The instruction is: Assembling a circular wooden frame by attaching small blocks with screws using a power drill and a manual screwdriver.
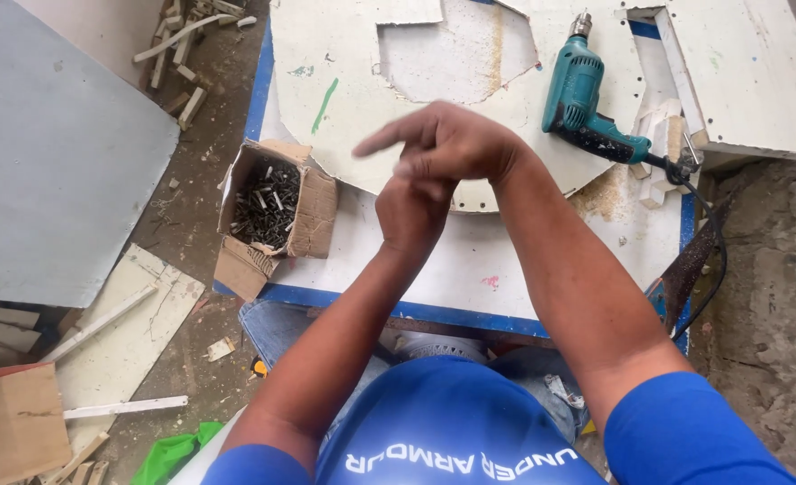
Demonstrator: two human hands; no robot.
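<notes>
Right hand lies loosely open across the closed left hand, neither visibly holding anything, above a white board, between a cardboard box of screws and a teal drill.

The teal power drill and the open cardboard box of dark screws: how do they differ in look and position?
The teal power drill lies on its side on the white cut board, to the right of the hands; the open cardboard box of dark screws sits at the table's left edge. The drill is one solid tool with a trailing cord; the box is torn and holds many loose pieces. Neither is touched by the left hand or right hand.
</notes>
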